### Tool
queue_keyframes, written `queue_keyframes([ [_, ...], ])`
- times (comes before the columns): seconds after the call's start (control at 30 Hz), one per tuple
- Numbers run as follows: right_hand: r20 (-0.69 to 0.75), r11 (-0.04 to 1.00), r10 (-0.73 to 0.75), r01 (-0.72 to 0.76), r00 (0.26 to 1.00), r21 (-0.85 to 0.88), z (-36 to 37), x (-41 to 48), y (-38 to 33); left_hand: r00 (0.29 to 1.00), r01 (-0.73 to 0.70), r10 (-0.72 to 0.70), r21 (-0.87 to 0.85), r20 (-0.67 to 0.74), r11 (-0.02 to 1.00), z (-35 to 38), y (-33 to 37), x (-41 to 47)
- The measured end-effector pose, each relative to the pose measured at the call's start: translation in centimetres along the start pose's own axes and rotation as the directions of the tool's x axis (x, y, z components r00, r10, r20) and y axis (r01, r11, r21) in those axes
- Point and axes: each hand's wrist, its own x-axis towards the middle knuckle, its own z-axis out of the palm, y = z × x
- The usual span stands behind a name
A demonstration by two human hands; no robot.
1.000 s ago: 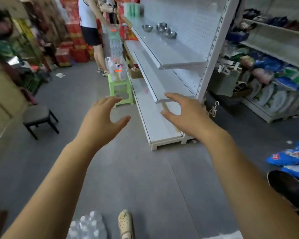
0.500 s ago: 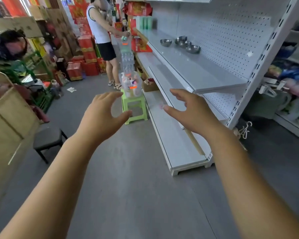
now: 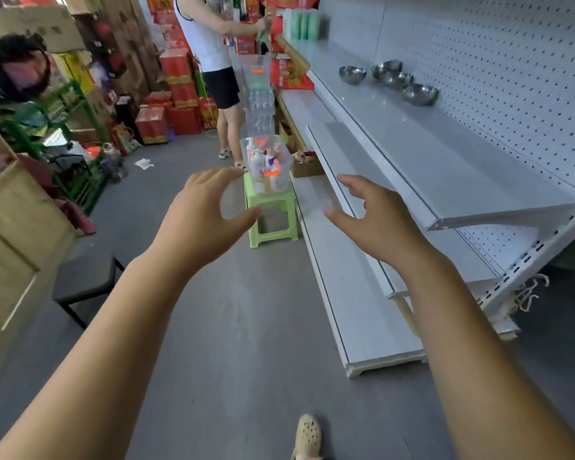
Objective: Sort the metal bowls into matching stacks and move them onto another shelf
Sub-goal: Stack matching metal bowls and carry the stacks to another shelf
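Showing at the near edge, a pale perforated shoe point(image 3: 307, 433) is resting on the grey floor point(image 3: 213, 360). Both bare arms are reaching forward over it. The left hand point(image 3: 206, 214) is hanging in the air with its fingers spread wide and loosely curved, holding nothing. The right hand point(image 3: 375, 217) is doing likewise, fingers wide and empty, in front of the near end of the white shelving on the right. Just past the hands, a green stool point(image 3: 271, 214) is carrying a clear bin point(image 3: 266, 164) of bottles, and a black stool point(image 3: 83, 277) is standing off to the left. Farther along, four metal bowls point(image 3: 419, 93) are sitting on the upper shelf point(image 3: 429, 144), well apart from both hands. Three are crowding together near the pegboard point(image 3: 512, 78) and one is standing separately to their left. At the far end a person in a white top point(image 3: 210, 44) is standing beside stacked red boxes point(image 3: 176, 68).
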Motion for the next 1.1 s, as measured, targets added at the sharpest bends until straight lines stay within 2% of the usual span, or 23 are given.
queue_keyframes([
  [0.27, -0.003, 0.999, -0.012, 0.011, 1.0, -0.041, 0.9, 15.3, 2.6, 0.998, 0.065, -0.065, -0.033, -0.014, 0.997, 4.7, -3.5, 12.6],
  [0.5, 0.096, 0.998, 0.019, -0.013, 0.995, -0.065, 5.1, 24.9, 4.8, 0.992, 0.123, -0.122, -0.062, 0.024, 0.99, 8.3, -9.7, 20.6],
  [0.83, -0.079, 0.988, 0.117, -0.124, 0.99, -0.093, 9.6, 40.8, 4.8, 0.993, -0.066, 0.075, -0.102, 0.088, 0.993, 9.8, -17.7, 39.7],
  [0.97, -0.181, 0.981, 0.184, -0.191, 0.966, -0.022, 10.6, 45.2, 4.7, 0.972, -0.159, 0.179, -0.136, 0.151, 0.978, 10.6, -19.6, 46.8],
  [1.1, -0.257, 0.964, 0.252, -0.266, 0.933, -0.022, 11.1, 47.9, 6.4, 0.941, -0.23, 0.27, -0.2, 0.205, 0.952, 13.6, -20.2, 51.8],
])
